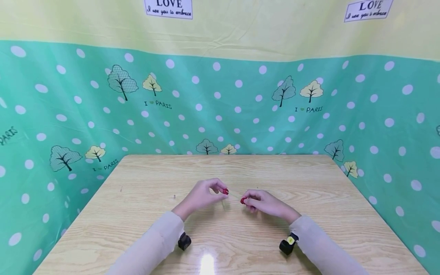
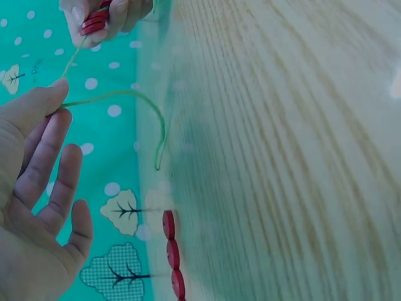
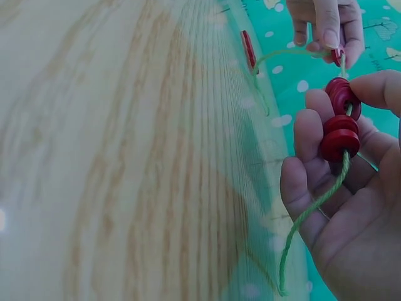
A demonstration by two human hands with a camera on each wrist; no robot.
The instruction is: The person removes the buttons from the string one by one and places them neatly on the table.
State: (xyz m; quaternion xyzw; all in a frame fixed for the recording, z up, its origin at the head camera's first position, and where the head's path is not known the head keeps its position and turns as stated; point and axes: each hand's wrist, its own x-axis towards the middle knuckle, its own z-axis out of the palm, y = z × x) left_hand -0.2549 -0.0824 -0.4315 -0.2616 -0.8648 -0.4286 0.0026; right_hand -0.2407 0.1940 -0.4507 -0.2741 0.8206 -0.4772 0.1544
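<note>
In the head view, just below centre, your left hand (image 1: 206, 193) pinches a red disc (image 1: 225, 191) by the green cord (image 1: 235, 194); your right hand (image 1: 262, 201) is near it. In the left wrist view, a row of red discs (image 2: 173, 254) shows at lower centre. In the right wrist view, your right hand grips threaded discs (image 3: 340, 143) at centre right.

Near the counter's (image 1: 292, 172) front edge, the left sleeve (image 1: 148, 244) and right sleeve (image 1: 326, 246) are long, plain and pale greyish white, reaching the wrists. A chunky black block shows at each cuff, the left block (image 1: 184, 241) and the right block (image 1: 287, 247), with a yellow patch (image 1: 291, 240) beside the right one.
</note>
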